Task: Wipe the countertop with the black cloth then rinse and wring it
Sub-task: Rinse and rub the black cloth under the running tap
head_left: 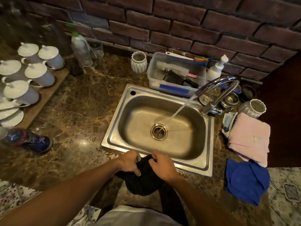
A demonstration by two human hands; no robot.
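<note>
The sink (162, 126) holds only water running from the tap (218, 88) into its drain; the plastic tub (156, 79) behind it holds brushes. At the near sink edge, the left hand (130, 162) and right hand (162, 165) are both closed around the bunched black cloth (143, 178), which hangs over the countertop (78, 111) edge

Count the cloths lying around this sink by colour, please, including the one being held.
Black cloth, held in both hands at the near rim of the sink: 1
Pink cloth, folded on the right: 1
Blue cloth, crumpled on the right: 1
Total: 3
</note>
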